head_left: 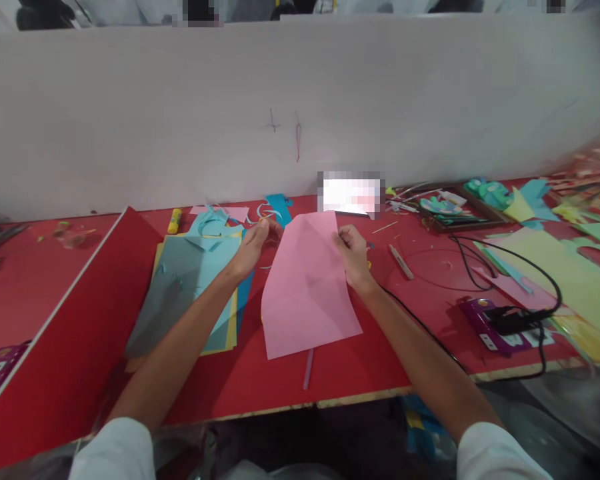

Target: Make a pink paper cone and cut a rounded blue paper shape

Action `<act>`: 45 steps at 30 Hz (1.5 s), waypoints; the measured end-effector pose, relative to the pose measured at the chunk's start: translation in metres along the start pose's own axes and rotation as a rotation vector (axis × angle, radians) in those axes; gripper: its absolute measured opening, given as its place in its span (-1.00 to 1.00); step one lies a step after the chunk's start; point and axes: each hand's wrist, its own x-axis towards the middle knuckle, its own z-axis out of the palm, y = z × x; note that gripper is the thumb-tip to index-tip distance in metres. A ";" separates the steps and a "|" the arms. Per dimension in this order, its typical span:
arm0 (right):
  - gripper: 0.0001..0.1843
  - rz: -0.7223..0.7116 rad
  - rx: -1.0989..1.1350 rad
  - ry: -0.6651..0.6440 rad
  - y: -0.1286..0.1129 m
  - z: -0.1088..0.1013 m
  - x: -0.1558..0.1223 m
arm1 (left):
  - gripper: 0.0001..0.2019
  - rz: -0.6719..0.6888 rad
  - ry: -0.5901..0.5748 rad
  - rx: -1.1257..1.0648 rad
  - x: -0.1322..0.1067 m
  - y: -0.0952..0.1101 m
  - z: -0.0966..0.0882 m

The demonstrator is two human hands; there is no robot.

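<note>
A sheet of pink paper [310,287] is held up over the red table, curving slightly toward me. My right hand [354,257] pinches its upper right edge. At the upper left edge is my left hand [255,247], its fingers closed against the paper and its fingertips partly hidden. Under the sheet's lower edge a thin purple stick [308,370] pokes out. Beside my left forearm lies a stack of blue, teal and yellow papers [180,280], with light blue cut pieces [213,223] on top.
A red divider [90,313] rises at the left. A yellow glue stick [175,221] stands behind the papers. A lit screen [351,195] leans at the wall. To the right are a cutter-like tool [401,262], a tray [485,207], a purple power box [490,327] and a black cable [535,260].
</note>
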 end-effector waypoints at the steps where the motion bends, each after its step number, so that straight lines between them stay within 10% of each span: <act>1: -0.63 0.010 0.010 -0.013 0.000 0.000 0.000 | -0.47 0.015 0.022 0.029 0.000 0.000 -0.001; 26: -0.40 0.419 0.253 -0.422 -0.025 -0.004 -0.010 | -0.73 0.135 -0.602 0.253 -0.001 0.042 -0.055; 45: -0.43 0.407 0.254 -0.443 -0.032 -0.003 -0.013 | -0.81 0.179 -0.670 0.217 -0.002 0.044 -0.050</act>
